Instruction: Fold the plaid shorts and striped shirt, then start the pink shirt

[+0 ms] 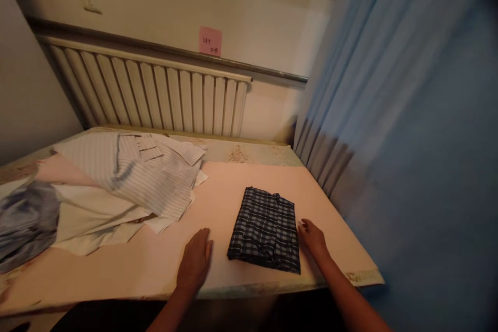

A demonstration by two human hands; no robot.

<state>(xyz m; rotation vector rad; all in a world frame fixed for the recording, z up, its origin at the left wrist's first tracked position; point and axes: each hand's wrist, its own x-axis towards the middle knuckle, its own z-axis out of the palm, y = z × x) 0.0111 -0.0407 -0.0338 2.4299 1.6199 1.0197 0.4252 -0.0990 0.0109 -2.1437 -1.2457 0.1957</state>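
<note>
Left hand (195,261): open, empty. Right hand (312,241): half-curled, grip unclear, beside plaid garment (265,228) (folded, seemingly done). Heap (151,181): unfolded.

Dim warm light, blackened top-right corner, wide-angle edge stretching

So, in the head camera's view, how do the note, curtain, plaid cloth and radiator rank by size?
Largest to smallest, as they look here:
1. Curtain
2. Radiator
3. Plaid cloth
4. Note
The curtain runs out of frame, so only its visible part counts.
</note>
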